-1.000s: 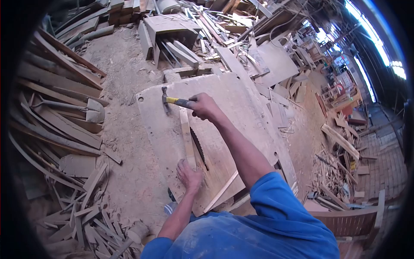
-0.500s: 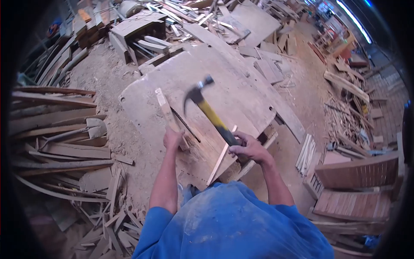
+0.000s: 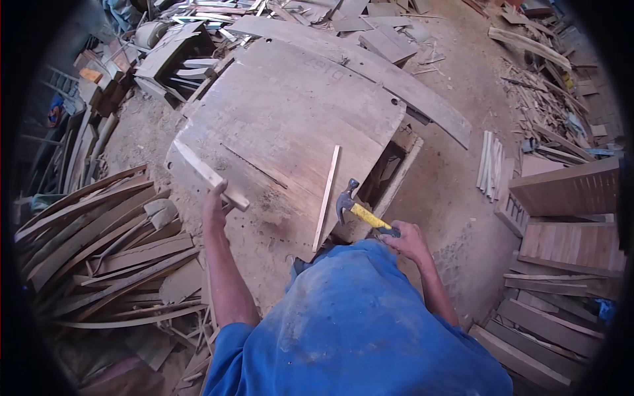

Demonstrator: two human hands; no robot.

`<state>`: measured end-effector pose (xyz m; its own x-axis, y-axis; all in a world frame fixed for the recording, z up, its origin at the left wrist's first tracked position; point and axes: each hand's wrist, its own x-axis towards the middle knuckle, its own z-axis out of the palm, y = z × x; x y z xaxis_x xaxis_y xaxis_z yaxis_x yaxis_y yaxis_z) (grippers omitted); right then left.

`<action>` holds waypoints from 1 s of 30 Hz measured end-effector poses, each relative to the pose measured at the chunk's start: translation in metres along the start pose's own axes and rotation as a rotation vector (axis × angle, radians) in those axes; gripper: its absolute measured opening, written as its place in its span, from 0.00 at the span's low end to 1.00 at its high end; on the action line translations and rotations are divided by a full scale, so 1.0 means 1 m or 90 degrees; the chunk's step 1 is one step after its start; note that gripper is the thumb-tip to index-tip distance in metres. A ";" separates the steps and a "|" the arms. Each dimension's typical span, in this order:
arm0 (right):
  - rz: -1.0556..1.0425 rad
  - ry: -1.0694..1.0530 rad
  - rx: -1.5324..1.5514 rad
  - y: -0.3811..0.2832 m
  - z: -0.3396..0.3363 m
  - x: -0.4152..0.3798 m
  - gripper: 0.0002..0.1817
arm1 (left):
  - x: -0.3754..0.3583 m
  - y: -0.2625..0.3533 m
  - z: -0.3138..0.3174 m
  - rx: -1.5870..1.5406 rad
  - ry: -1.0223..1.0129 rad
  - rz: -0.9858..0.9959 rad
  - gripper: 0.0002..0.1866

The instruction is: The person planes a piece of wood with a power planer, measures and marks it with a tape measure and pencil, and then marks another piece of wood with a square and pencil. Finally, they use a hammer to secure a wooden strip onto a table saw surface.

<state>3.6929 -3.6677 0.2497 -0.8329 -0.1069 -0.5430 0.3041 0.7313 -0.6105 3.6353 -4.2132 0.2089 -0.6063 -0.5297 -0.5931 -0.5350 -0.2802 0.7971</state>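
My left hand (image 3: 215, 203) grips the near end of a short wooden strip (image 3: 200, 165) at the left side of the worn wooden tabletop (image 3: 297, 92). In my right hand (image 3: 411, 241) is a claw hammer (image 3: 366, 215) with a yellow and black handle, held low beside the table's near right corner, its head pointing away from me. A thin, pale wooden stick (image 3: 327, 198) lies on the tabletop between my hands. A dark, narrow slot (image 3: 254, 166) runs through the board to the right of the strip.
Curved planks (image 3: 119, 237) are heaped on the left, with a shovel blade (image 3: 160, 212) among them. Pale sticks (image 3: 489, 165) lie on the floor at right, near slatted wooden panels (image 3: 571, 244). Scrap wood (image 3: 290, 10) covers the floor beyond the table.
My right hand has lowered the hammer toward my body and to the right. The left hand and its strip have shifted left, away from the slot. The view has turned as well.
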 end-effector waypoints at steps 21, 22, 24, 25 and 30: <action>-0.493 -0.049 0.015 -0.127 0.048 0.101 0.36 | -0.180 -0.270 -0.018 -0.399 0.329 -0.047 0.13; -0.540 -0.045 0.031 -0.132 0.057 0.101 0.37 | -0.188 -0.275 -0.017 -0.427 0.351 -0.071 0.11; -0.636 -0.039 0.032 -0.127 0.085 0.114 0.39 | -0.196 -0.281 -0.018 -0.485 0.390 -0.115 0.10; -0.615 -0.088 -0.054 -0.119 0.100 0.126 0.39 | -0.199 -0.282 -0.016 -0.514 0.406 -0.137 0.12; -0.490 -0.197 -0.288 -0.131 0.134 0.149 0.38 | -0.194 -0.289 -0.005 -0.471 0.518 -0.186 0.17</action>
<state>3.5912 -3.8698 0.1715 -0.5504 -0.7959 -0.2523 -0.5410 0.5701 -0.6183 3.9101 -4.0332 0.0940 0.1903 -0.6531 -0.7330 0.0497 -0.7393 0.6716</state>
